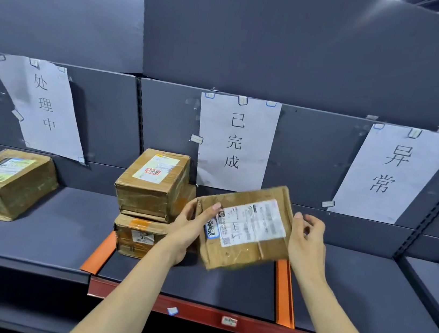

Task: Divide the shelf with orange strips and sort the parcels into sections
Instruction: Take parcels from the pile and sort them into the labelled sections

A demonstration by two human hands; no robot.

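**One head cam, facing the shelf**

Single view, worn on the person's head, wide-angle w/ curved edges. Looks fwd and slightly down at the shelf (349, 297) deck from close, arm's reach. Both forearms enter from bottom of frame. Back panel w/ three paper signs (235, 143) fills the upper half; red front rail (260, 330) runs low across. No 2nd view to share w/.

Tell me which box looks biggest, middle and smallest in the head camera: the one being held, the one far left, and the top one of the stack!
1. Held parcel and far-left parcel: alike in apparent size, and the held one is nearer the camera, so unranked.
2. Top stacked parcel: smallest-looking.
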